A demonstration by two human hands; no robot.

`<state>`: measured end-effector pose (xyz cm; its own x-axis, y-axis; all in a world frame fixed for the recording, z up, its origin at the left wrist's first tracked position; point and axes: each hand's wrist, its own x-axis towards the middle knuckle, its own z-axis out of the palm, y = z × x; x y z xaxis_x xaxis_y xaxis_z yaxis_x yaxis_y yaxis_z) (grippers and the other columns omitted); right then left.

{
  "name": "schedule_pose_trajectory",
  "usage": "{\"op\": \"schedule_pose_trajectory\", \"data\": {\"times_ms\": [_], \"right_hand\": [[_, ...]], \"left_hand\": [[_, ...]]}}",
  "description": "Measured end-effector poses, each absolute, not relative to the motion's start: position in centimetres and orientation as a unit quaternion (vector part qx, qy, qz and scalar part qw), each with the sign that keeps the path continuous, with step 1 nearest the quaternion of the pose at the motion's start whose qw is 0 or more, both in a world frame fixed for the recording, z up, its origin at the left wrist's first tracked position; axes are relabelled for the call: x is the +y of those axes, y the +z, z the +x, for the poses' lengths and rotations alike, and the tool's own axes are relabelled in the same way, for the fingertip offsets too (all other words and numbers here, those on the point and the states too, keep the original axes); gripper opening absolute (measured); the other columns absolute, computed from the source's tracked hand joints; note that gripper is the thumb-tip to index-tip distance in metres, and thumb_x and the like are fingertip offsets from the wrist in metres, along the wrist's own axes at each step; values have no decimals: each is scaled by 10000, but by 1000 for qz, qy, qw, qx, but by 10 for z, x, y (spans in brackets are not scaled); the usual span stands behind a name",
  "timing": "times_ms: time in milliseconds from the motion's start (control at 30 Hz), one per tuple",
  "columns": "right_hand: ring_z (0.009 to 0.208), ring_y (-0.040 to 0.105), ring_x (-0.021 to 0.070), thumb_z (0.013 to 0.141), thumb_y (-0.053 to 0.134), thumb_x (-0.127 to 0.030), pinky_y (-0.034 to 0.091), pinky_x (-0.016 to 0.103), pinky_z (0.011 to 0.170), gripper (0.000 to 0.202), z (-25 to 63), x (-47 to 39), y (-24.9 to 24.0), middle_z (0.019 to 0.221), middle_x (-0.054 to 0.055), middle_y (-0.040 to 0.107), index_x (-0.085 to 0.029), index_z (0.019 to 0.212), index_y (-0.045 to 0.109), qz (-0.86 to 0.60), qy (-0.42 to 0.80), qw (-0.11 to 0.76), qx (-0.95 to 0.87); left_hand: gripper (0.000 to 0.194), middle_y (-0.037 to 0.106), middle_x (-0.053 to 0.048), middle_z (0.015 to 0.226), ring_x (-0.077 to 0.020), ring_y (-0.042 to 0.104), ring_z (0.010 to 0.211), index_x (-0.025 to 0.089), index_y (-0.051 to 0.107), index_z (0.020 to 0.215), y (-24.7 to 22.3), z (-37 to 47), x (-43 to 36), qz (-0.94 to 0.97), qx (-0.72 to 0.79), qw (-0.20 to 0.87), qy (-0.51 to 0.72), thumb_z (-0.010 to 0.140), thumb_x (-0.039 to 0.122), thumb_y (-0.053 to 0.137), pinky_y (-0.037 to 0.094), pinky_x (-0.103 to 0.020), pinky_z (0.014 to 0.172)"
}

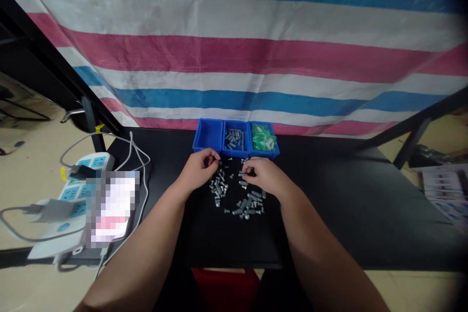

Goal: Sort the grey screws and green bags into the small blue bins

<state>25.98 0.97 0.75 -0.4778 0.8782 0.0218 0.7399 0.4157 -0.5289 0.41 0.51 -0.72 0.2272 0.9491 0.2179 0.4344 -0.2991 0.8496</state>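
Note:
My left hand [201,168] is closed in a pinch over the left pile of screws [218,188], just in front of the left blue bin. Whatever lies between its fingertips is too small to make out. Opposite it, my right hand [265,174] is closed, its fingertips on a small grey metal pin [241,174]. Below the right hand lies a mixed pile of thicker grey pins [249,203] and screws. A few single screws lie between the hands.
Three joined blue bins stand behind the hands: a bare left one [209,132], a middle one [237,153] with metal pins, and a right one [274,152] with green-and-clear packets. A power strip [97,161], cables and a blurred phone [113,209] lie left. A striped sheet [234,53] hangs behind.

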Motion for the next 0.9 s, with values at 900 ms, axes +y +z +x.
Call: {"op": "schedule_pose_trajectory", "data": {"times_ms": [900], "right_hand": [[509,485,105,810,721,-372,412,253,519,190,257,13,6,691,-13,606,-203,868,655,-565,215,383,-699]], "left_hand": [[104,417,54,623,-101,423,580,178,638,935,-4,3,4,712,484,322,393,861,229,584,360,-232,614]]}}
